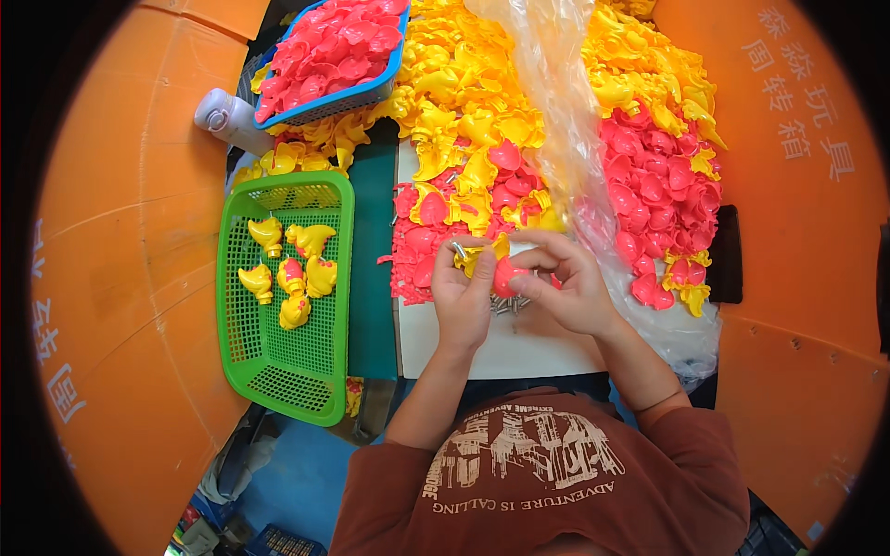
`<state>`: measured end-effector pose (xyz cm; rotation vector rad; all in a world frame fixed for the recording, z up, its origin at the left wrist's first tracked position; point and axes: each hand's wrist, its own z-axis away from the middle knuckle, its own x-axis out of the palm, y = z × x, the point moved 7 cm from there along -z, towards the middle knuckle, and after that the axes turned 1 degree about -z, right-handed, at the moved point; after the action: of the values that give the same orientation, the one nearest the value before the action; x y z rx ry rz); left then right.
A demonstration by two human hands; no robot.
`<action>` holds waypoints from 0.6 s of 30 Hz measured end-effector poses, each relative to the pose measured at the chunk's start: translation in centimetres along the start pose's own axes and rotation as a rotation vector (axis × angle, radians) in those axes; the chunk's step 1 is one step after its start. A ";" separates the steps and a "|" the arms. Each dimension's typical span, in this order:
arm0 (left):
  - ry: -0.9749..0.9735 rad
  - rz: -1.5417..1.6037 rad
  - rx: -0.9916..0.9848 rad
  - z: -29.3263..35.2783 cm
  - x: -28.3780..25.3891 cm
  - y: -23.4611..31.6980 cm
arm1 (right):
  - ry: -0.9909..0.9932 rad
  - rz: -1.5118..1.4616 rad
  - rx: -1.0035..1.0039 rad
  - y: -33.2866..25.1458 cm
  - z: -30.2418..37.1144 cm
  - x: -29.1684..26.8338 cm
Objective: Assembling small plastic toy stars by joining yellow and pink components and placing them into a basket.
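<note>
Two hands meet at the centre of the dial: the left hand [461,304] has its thumb and bent fingers closed around a yellow shell [472,261], with a silver pin [460,250] showing by the index finger, while the right hand [581,295] pinches a red piece [507,277] between thumb and curled index finger. The fingers hide whether shell and red piece are seated together or merely touching. To handle these parts well, I would keep the left grip steady yet light, since thin plastic probably flexes, let the right fingertips do the fine turning, and keep the thumbs off the meeting edges; the pin looks easy to drop, so working low over the white board [445,345] seems wise. Loose metal pins [505,305] lie close by at six o'clock, handy for a short reach. At nine o'clock, the green basket [343,287] holds six yellow figures [295,311]; red shells [649,185] are heaped at two, near the clear plastic sheet [561,120], which sleeves should not catch.
</note>
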<state>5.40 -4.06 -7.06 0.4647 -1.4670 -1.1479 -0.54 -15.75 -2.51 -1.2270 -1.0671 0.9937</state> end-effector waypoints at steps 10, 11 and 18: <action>0.162 0.011 0.160 0.0 -0.1 0.9 | 0.194 -0.307 0.083 2.2 0.1 -0.1; 0.151 0.005 0.151 0.0 0.0 0.8 | 0.177 -0.241 0.103 2.4 0.0 0.0; 0.223 0.045 0.157 -0.1 -0.6 0.4 | 0.047 -0.422 0.392 4.8 0.8 0.8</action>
<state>5.74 -3.42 -7.07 0.6435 -1.3700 -0.9176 -1.19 -14.40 -7.20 -0.6669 -0.9839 0.7912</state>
